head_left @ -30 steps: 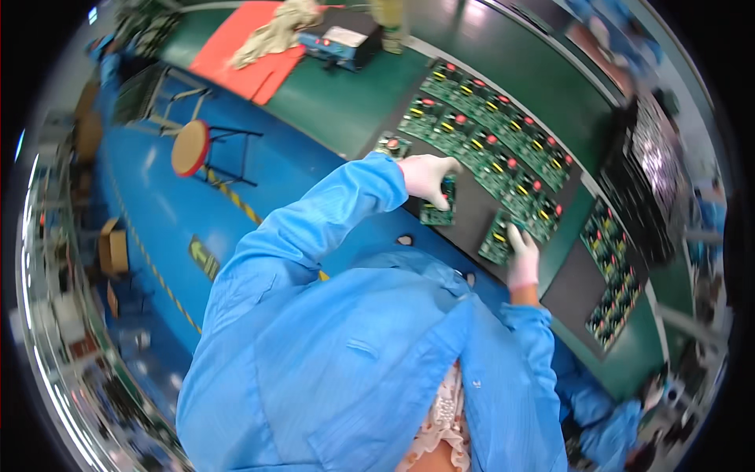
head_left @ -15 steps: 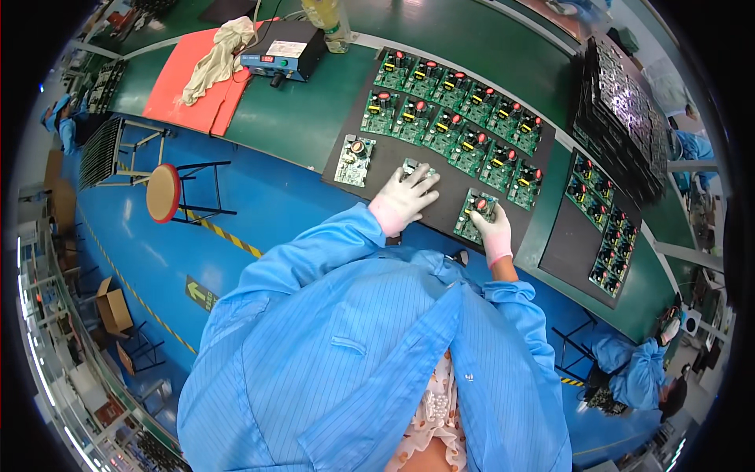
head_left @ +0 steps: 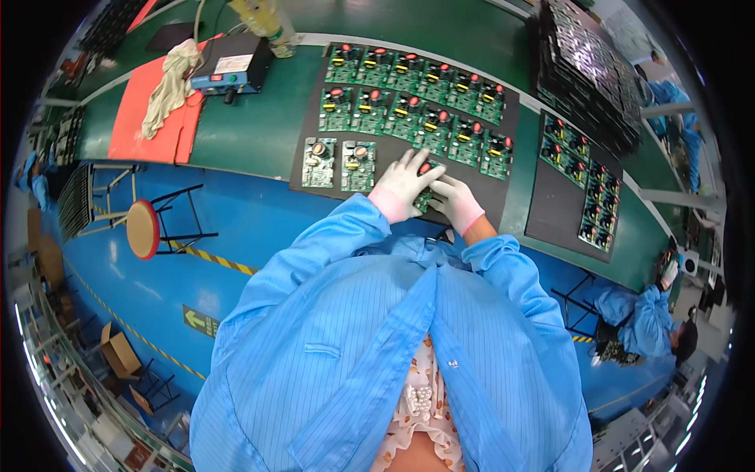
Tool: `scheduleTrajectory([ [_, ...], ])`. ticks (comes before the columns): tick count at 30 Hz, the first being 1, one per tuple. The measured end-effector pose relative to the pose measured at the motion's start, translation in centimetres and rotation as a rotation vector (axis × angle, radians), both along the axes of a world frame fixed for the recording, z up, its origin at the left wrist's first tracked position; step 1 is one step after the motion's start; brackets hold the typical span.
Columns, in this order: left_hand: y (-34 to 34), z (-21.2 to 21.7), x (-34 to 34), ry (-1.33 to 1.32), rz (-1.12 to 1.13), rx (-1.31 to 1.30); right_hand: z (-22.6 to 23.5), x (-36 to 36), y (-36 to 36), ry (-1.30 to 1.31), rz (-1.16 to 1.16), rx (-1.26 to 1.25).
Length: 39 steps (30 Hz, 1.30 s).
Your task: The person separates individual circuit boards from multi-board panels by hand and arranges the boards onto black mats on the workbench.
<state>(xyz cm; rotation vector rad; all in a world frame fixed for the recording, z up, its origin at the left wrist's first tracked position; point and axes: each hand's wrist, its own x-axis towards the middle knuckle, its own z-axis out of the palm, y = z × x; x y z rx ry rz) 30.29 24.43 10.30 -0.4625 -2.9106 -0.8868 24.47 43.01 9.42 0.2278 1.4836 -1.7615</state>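
Note:
Between my two white-gloved hands, at the near edge of a dark mat (head_left: 291,126), is a green circuit board (head_left: 425,197) with a red-topped part, largely covered by fingers. My left hand (head_left: 403,186) reaches over its left and far side, fingers bent around it. From the right, my right hand (head_left: 458,204) grips the board's right edge between thumb and fingers. Just left of my left hand lie two circuit boards with a round coil, one (head_left: 359,167) nearer and one (head_left: 318,163) farther left. Beyond my hands, two rows of boards with red-topped parts (head_left: 405,114) lie on the mat.
A blue-fronted control box (head_left: 232,67), a cloth (head_left: 171,86) on a red mat (head_left: 126,130) and a bottle (head_left: 271,27) stand to the left. On the right are a second mat of boards (head_left: 550,208) and a tall stack of boards (head_left: 590,79). A stool (head_left: 143,229) stands left.
My left hand has let go of a coil board, which now lies beside the other, and moved right to the red-topped board. My right hand has brought that board left. The view has shifted.

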Motion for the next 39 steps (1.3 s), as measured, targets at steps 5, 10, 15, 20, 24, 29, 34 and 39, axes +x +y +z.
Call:
scheduleTrajectory([
  [5,1.0,-1.0,-0.9,-0.035,0.026,0.099,0.1,-0.4,1.6,-0.146,-0.039,-0.288],
  [10,1.3,-0.8,0.1,-0.021,0.213,-0.028,2.1,-1.5,5.6,0.097,0.267,0.329],
  [15,1.7,0.1,0.6,-0.143,0.210,-0.277,-2.0,-9.0,18.8,0.787,-0.217,1.022],
  [20,7.0,2.9,1.3,-0.032,0.293,-0.298,-5.0,-19.2,31.3,0.886,-0.237,1.525],
  [24,13.1,3.2,-0.1,-0.082,0.264,-0.098,-5.5,-24.2,34.1,1.009,0.013,1.313],
  [29,21.0,3.3,-5.6,-0.292,0.183,0.324,-3.5,-24.3,35.3,1.048,0.298,1.345],
  [34,27.4,1.3,-13.0,-0.185,0.424,0.631,0.1,-16.8,35.0,1.176,0.155,1.219],
  [39,29.4,2.0,-16.2,-0.442,0.473,0.947,4.9,-11.0,34.4,1.274,0.115,1.067],
])
